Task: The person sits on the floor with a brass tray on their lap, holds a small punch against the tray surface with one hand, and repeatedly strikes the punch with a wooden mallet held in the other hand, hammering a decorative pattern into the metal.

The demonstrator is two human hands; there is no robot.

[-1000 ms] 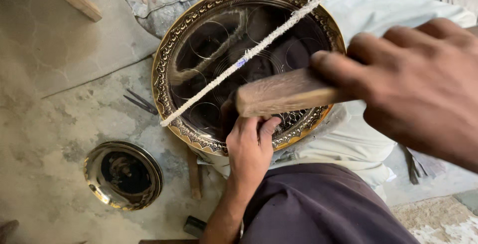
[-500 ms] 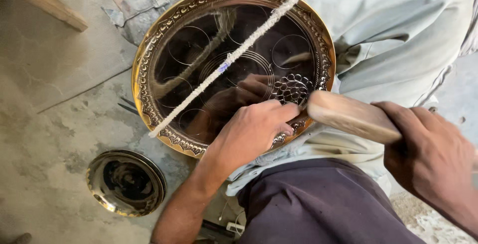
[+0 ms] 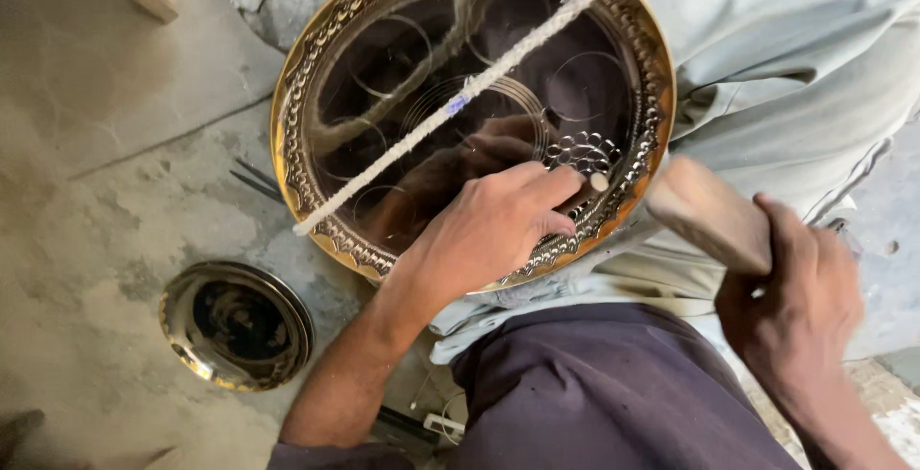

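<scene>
large round brass tray with an embossed gold rim and dark mirror-like centre (image 3: 316, 87), tilted against a pale grey-green trousered leg (image 3: 786, 68) and filling the upper middle of the view. pattern of engraved circles across the tray's centre, with a small cluster of punched rings toward its lower right. white twisted cord (image 3: 460, 106) stretched diagonally over the tray face, from its lower left rim to its upper right rim.

left hand (image 3: 489, 230) laid on the lower part of the tray, fingers curled narrow around a thin metal punch (image 3: 596, 182) whose tip sits just at the cluster of punched rings; most of the punch hidden inside the grip. right hand (image 3: 795, 288) off the tray's lower right edge, grip closed tight around the handle of a pale wooden mallet (image 3: 704, 211), the mallet head raised just beside the tray rim and apart from the punch.

small round brass dish with a dark centre (image 3: 235, 321) flat on the grey concrete floor (image 3: 86, 202), below and left of the tray. a few thin dark metal rods (image 3: 254, 181) on the floor at the tray's left rim. dark purple cloth (image 3: 594, 393) below the tray, between the two forearms.
</scene>
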